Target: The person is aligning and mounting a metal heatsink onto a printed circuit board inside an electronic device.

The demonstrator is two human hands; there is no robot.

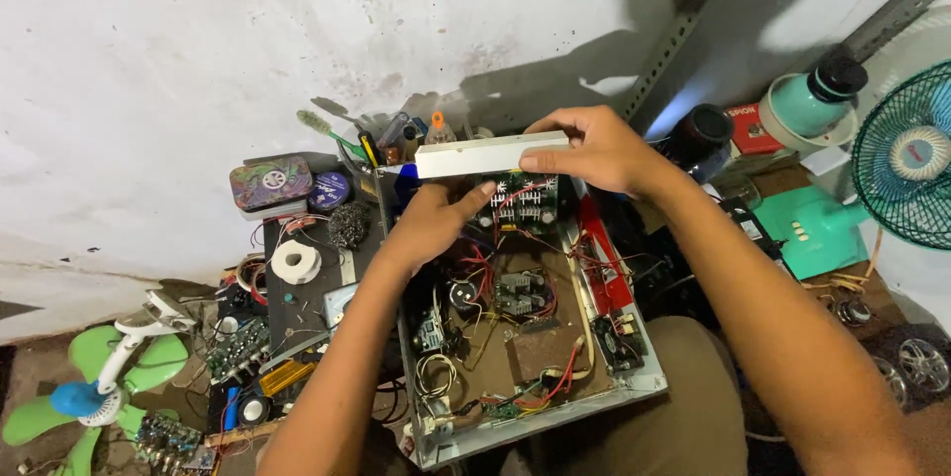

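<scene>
A long white rectangular bar [492, 155], like a narrow casing or panel strip, lies level across the far edge of an open metal chassis [555, 415] and is held at both ends. The right hand [594, 147] grips its right end, fingers curled over the top and the thumb pressed on the front face, closed firmly on it. The left hand [436, 220] comes up from below near the bar's left half, its thumb against the lower edge and its fingers underneath; how tightly those fingers close cannot be told, though the hand is plainly touching the bar. Just under the bar, at the chassis's far edge, sits a green circuit board [525, 201] with white connectors and red wires. Further in, toward the near edge, the chassis holds more small boards, a dark capacitor [462, 293] and looped wires on a brown base plate. Along the chassis's right wall runs a red strip [604, 253]. To the left of the chassis lie a roll of white tape [295, 261], a decorated tin [270, 183] and a green toothbrush [327, 132]; a green handheld fan [94, 382] lies at the far left, and a teal desk fan [906, 164] stands at the right.
</scene>
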